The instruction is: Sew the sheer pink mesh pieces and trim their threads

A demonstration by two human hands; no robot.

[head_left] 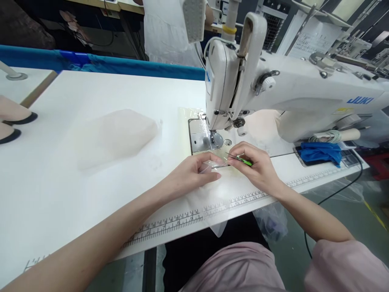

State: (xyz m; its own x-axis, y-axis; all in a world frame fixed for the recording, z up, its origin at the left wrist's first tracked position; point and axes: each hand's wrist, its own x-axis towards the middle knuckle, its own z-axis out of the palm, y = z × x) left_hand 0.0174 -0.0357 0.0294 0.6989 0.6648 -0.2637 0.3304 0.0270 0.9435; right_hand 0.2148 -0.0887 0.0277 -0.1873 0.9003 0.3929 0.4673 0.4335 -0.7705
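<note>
My right hand grips a pair of green-handled thread snips, blades pointing left, just in front of the needle plate. Its fingertips meet a thin, see-through fabric at the same spot. My left hand holds this fabric, its thumb and forefinger curved around it from the left. A see-through tip of material hangs over the table edge below my hands. Above them stands the white sewing machine, its presser foot behind my fingertips. How the fabric lies between my fingers is hard to make out.
A pale sheer piece lies on the white table left of the machine. A printed ruler runs along the front edge. On the right are a blue cloth and a thread cone. A person in white is beyond the table.
</note>
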